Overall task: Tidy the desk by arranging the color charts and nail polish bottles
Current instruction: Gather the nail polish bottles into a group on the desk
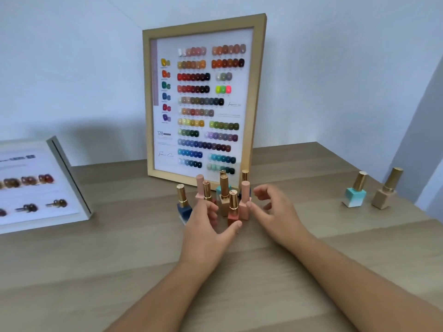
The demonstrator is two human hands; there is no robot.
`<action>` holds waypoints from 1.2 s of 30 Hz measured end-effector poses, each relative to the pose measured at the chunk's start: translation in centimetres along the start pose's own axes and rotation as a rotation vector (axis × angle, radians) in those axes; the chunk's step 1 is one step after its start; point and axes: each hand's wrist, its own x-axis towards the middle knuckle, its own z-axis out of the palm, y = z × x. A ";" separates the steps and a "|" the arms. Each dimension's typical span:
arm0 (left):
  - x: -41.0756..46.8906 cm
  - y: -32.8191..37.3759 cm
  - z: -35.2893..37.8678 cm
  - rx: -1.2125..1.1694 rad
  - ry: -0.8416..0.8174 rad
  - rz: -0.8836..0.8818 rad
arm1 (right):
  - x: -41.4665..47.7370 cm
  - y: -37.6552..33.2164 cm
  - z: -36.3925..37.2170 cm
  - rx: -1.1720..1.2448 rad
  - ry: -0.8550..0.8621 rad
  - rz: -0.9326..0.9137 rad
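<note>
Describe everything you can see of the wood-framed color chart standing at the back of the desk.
The wood-framed color chart stands upright in portrait pose, tilted slightly back against the wall, its bottom edge on the desk. Its light wooden frame surrounds a white sheet carrying rows of glossy nail swatches in many colors, a column of paired swatches on the left, and small print reading 128. A cluster of nail polish bottles stands just in front, hiding part of its lower edge; whether they touch it is unclear.

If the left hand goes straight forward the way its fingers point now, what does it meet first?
Most likely the coral nail polish bottle: the left hand points up into the cluster, thumb already beside that bottle's base. The tan bottle stands just behind. Depth is unclear, so the fingers may already be touching one.
</note>
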 end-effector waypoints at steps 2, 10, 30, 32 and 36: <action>0.4 -0.1 0.5 0.008 -0.040 -0.016 | 0.2 0.2 0.2 0.010 -0.043 0.027; 0.8 -0.2 1.2 -0.023 -0.060 -0.026 | 0.4 0.7 0.7 -0.093 -0.096 0.017; -0.4 6.8 9.0 -0.134 -0.458 0.188 | -6.1 4.9 -13.3 -0.089 0.288 0.190; -0.4 8.0 11.8 -0.172 -0.460 0.201 | -6.7 6.2 -15.8 -0.125 0.345 0.250; 0.1 10.9 17.1 -0.224 -0.476 0.200 | -7.4 8.5 -19.7 -0.191 0.406 0.390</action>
